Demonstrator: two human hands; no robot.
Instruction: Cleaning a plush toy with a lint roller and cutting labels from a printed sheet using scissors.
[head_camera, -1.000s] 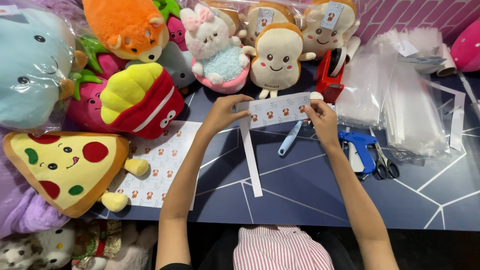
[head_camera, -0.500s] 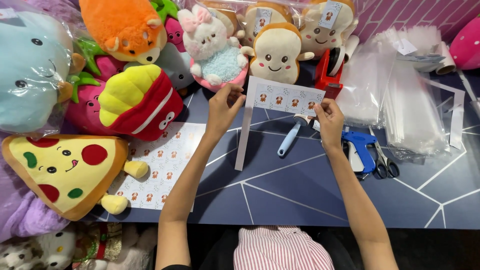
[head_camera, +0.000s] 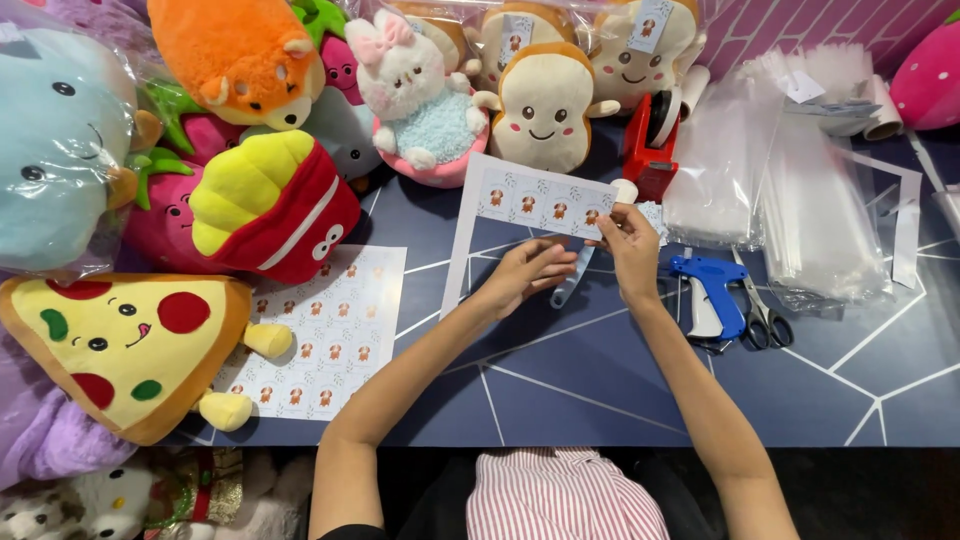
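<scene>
My right hand (head_camera: 630, 248) pinches the right end of a white sticker strip (head_camera: 535, 200) printed with small brown figures. The strip is held tilted above the dark blue table (head_camera: 600, 380), and a thin bare border hangs down from its left end. My left hand (head_camera: 522, 275) hovers just below the strip, fingers loosely apart and holding nothing. Its fingertips are close to a blue-and-white cutter (head_camera: 572, 283) that lies on the table between my hands.
A larger sticker sheet (head_camera: 325, 330) lies at left beside a pizza plush (head_camera: 110, 340) and a fries plush (head_camera: 270, 205). Toast (head_camera: 545, 105) and bunny (head_camera: 415, 90) plushes line the back. At right are a red tape dispenser (head_camera: 650, 140), blue tagging gun (head_camera: 710, 290), scissors (head_camera: 765, 322) and clear bags (head_camera: 790, 200).
My left hand has let go of the strip's left end and dropped toward the cutter. The strip now hangs from my right hand alone, which has shifted slightly left.
</scene>
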